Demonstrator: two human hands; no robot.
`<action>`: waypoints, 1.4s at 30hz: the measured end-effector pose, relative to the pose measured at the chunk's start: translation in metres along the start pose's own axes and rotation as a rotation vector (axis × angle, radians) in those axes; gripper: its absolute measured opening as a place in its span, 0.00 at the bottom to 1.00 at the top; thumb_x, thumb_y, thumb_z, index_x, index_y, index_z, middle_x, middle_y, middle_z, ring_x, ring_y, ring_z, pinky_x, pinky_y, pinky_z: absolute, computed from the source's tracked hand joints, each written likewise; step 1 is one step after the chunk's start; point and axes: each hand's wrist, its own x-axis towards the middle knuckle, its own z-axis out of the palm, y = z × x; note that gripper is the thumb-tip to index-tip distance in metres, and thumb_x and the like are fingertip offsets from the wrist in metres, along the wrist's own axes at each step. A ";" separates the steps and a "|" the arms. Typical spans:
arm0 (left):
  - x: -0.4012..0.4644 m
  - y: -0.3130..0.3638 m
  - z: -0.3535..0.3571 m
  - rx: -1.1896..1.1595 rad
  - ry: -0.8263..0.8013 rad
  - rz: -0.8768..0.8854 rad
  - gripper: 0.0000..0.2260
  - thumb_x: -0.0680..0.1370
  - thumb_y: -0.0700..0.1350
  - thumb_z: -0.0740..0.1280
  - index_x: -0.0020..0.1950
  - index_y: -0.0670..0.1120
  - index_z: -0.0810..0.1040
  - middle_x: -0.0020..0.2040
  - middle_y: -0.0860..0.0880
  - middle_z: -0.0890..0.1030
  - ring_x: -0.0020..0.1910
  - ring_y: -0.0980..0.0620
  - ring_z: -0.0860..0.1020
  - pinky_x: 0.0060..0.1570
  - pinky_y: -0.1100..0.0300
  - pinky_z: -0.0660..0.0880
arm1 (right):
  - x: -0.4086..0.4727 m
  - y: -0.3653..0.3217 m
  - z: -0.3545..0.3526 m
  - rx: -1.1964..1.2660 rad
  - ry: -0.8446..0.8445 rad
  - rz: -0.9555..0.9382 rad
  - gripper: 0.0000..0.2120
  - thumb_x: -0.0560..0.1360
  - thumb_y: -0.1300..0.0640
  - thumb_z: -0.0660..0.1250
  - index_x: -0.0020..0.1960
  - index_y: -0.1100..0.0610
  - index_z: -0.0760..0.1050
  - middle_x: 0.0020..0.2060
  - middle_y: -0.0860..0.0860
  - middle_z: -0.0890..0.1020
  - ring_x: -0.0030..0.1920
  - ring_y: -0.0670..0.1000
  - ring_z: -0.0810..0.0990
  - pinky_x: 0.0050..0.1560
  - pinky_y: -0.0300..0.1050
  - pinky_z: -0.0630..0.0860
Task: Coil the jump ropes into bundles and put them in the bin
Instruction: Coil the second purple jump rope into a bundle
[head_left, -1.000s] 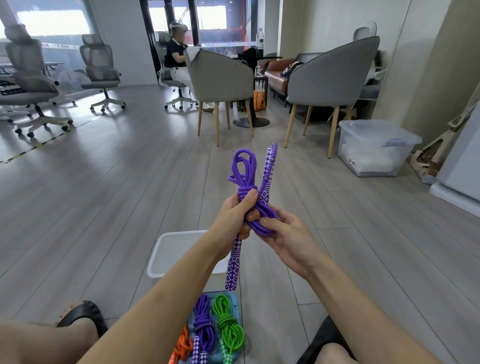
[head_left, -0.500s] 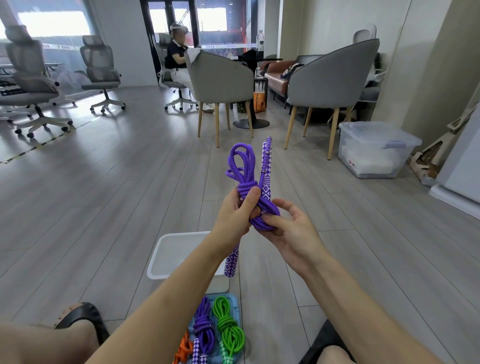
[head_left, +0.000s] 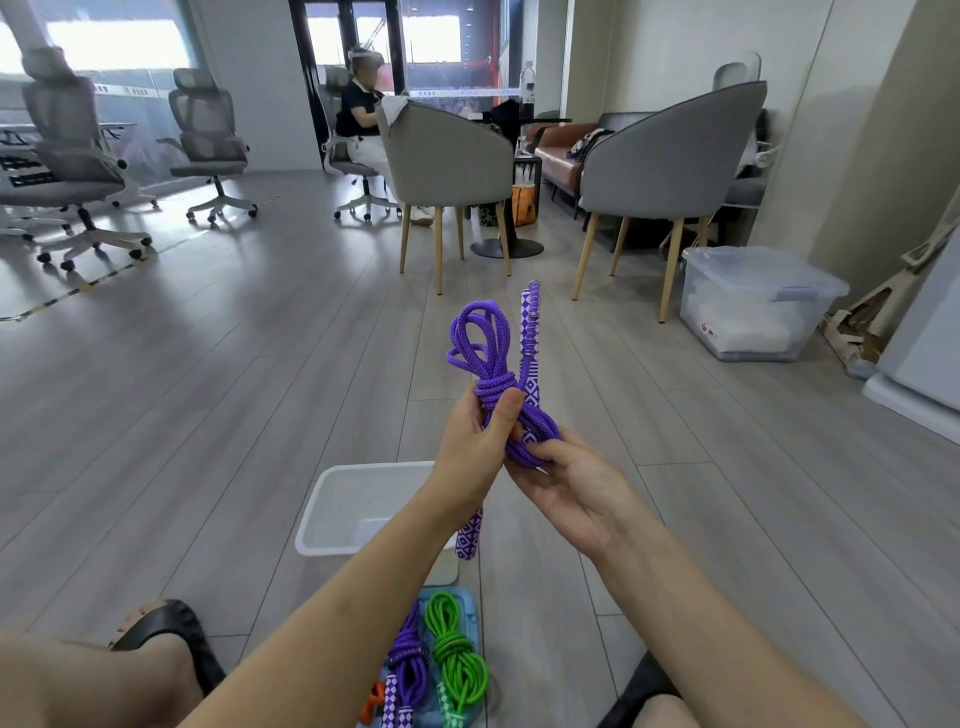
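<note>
A coiled purple jump rope (head_left: 483, 353) with purple-and-white patterned handles is held upright in front of me. My left hand (head_left: 475, 444) grips the wrapped middle of the bundle, thumb on top. My right hand (head_left: 566, 480) pinches the lower loop of the same rope from the right. One handle sticks up beside the loops, the other hangs down below my left hand. A white bin (head_left: 358, 506) stands on the floor below my arms. In a blue tray (head_left: 470, 618) near my legs lie a coiled green rope (head_left: 457, 657), a purple rope (head_left: 408, 665) and an orange rope (head_left: 374, 701).
Grey wood floor all around. Two grey armchairs (head_left: 447, 156) and a small round table stand ahead. A lidded clear storage box (head_left: 748, 306) sits at the right wall. Office chairs (head_left: 208, 140) stand at the far left; a person sits at the back. My sandalled feet flank the tray.
The bundle has been lifted slightly and turned more upright. My right hand's fingers have closed round the lower loop.
</note>
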 end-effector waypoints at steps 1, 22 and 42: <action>0.000 -0.001 0.000 -0.013 0.010 -0.014 0.07 0.84 0.47 0.64 0.55 0.43 0.75 0.34 0.53 0.79 0.30 0.59 0.75 0.31 0.68 0.71 | -0.001 0.000 0.000 -0.029 0.019 0.003 0.17 0.79 0.74 0.60 0.63 0.64 0.80 0.57 0.64 0.84 0.57 0.61 0.84 0.61 0.52 0.81; 0.012 0.028 -0.002 -0.177 0.018 -0.295 0.18 0.82 0.58 0.64 0.47 0.43 0.76 0.30 0.50 0.72 0.24 0.56 0.64 0.26 0.62 0.61 | -0.017 -0.001 0.006 -0.611 -0.012 -0.587 0.10 0.79 0.67 0.69 0.60 0.59 0.79 0.51 0.52 0.88 0.55 0.50 0.86 0.59 0.44 0.81; 0.011 0.014 -0.024 -0.049 -0.145 -0.246 0.18 0.84 0.54 0.62 0.55 0.39 0.79 0.29 0.52 0.67 0.26 0.56 0.60 0.27 0.62 0.59 | -0.010 -0.037 -0.011 -0.986 -0.114 -0.657 0.15 0.80 0.50 0.64 0.59 0.56 0.83 0.60 0.52 0.79 0.61 0.49 0.81 0.58 0.46 0.80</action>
